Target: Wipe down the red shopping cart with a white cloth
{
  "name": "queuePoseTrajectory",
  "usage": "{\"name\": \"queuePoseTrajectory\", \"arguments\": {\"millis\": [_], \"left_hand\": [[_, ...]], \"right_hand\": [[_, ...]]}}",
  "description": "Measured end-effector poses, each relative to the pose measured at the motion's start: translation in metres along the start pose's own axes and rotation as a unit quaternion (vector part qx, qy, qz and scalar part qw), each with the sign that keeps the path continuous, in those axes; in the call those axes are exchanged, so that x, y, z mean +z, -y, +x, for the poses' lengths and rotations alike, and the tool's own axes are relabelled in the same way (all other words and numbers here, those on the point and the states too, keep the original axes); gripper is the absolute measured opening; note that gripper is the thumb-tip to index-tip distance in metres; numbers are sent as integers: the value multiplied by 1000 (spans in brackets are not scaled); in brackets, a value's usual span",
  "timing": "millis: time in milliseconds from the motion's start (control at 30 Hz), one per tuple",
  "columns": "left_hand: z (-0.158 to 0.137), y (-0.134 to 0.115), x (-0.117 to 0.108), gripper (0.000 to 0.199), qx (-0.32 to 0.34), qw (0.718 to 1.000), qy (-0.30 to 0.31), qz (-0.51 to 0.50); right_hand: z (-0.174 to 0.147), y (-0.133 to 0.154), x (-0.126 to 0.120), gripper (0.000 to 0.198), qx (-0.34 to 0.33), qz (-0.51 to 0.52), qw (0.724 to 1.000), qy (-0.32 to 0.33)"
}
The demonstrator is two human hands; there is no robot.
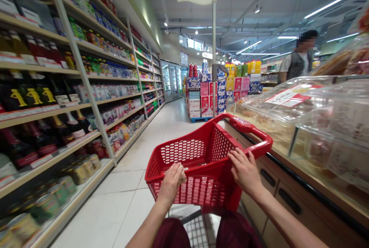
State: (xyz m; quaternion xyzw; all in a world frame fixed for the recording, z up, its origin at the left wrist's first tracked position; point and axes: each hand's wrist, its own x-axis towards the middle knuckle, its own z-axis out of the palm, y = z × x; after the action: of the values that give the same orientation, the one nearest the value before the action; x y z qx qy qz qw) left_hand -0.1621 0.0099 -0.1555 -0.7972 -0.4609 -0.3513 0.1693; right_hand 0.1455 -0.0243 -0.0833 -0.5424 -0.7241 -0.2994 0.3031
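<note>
Left hand point(172, 182) curls round a pale crumpled cloth point(182, 174) at the near rim of the red shopping-cart basket point(208, 171), lower centre of the frame; right hand point(244, 170) rests there too, fingers spread. Wiping seems underway; the next stroke probably calls for even pressure

Cart basket point(213, 169) is showing solid red, walls carrying rows of rounded holes. Crumpled wad point(182, 173) is looking off-white. Trousers point(173, 233) are reading dark maroon. Floor point(115, 205) is showing pale tiles, thin darker joints. Pallet point(201, 119) is reading blue; boxes point(204, 100) are mixing pink, red, blue-and-white. Counter point(313, 221) is showing tan, black edging.
</note>
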Motion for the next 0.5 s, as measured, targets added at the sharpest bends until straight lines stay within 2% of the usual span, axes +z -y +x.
{"name": "queuePoseTrajectory", "arguments": {"millis": [67, 133, 200, 300, 367, 433, 500], "left_hand": [[-14, 24, -6, 34, -25, 999, -24, 14], [-22, 38, -8, 31, -79, 995, -53, 35], [-16, 29, -3, 29, -96, 993, -53, 34], [6, -9, 11, 32, -21, 1000, -5, -15], [10, -17, 11, 34, 20, 999, 15, -33], [-1, 1, 3, 34, 18, 1000, 7, -22], [-18, 29, -7, 31, -33, 999, -28, 11]], "right_hand": [[-1, 2, 0, 38, 4, 2, 1000, -3], [0, 5, 0, 38, 19, 8, 1000, -7], [2, 8, 0, 38, 35, 14, 999, -5], [3, 7, 0, 39, 32, 18, 999, 7], [2, 4, -1, 39, 23, 21, 999, 10], [0, 2, -1, 40, 25, 23, 999, 10], [0, 4, 0, 41, 33, 26, 999, 8]]}}
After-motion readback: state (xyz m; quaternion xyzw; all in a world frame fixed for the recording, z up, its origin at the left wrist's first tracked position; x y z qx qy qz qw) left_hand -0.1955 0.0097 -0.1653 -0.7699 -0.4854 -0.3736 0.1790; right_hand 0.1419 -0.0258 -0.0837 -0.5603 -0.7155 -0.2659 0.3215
